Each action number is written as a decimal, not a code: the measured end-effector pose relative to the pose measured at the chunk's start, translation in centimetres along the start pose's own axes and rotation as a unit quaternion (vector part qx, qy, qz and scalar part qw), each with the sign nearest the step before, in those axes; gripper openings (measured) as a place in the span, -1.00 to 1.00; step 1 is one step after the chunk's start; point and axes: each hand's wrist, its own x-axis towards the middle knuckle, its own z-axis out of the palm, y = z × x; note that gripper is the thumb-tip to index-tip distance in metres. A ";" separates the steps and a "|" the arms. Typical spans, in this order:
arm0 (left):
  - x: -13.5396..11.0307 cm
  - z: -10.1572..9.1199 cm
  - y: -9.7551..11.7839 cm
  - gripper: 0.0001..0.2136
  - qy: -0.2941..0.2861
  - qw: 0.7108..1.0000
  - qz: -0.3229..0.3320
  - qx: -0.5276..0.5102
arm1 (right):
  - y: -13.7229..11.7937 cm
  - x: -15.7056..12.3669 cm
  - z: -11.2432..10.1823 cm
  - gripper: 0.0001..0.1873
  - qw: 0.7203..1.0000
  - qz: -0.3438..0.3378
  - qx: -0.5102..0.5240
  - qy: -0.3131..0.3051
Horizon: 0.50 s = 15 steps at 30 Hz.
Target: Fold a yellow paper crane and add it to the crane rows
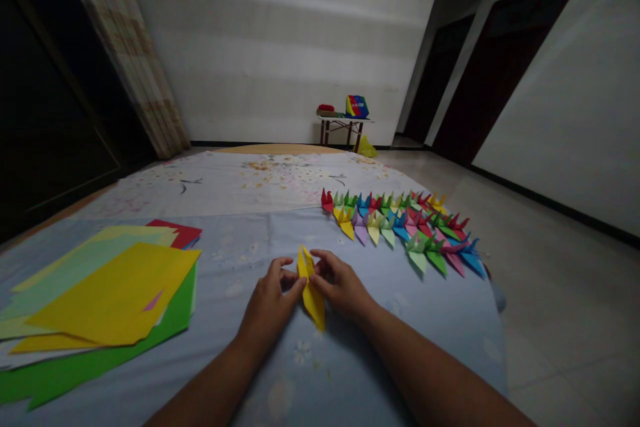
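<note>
A yellow folded paper (313, 305), long and narrow with pointed ends, is held just above the cloth in the middle of the table. Its far end is split into two points. My left hand (273, 293) pinches its left side between thumb and fingers. From the other side, my right hand (343, 280) grips it, thumb pressed near the middle and index finger by the upper tip. Both thumbs almost meet on the paper. Beyond my right hand stand rows of folded paper cranes (373, 227) in several colours.
Loose coloured paper sheets (110, 293) lie in a pile at the left. A pale blue cloth (300, 387) covers the near table, with a floral white cloth (225, 180) farther off. A small side table (345, 121) stands by the wall.
</note>
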 end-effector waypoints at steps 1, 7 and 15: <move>0.0 0.1 0.1 -0.65 -0.010 0.999 -0.008 -0.050 | -0.1 0.0 0.0 -0.60 1.000 0.005 0.024 -0.003; 0.1 0.2 0.6 -0.64 0.003 0.978 -0.051 -0.202 | -0.4 -0.1 -0.4 -0.77 0.998 0.006 0.062 0.005; 0.6 0.0 -0.2 -0.64 0.017 0.962 -0.045 -0.268 | -0.9 -0.3 -1.4 -0.82 0.994 -0.095 -0.045 0.025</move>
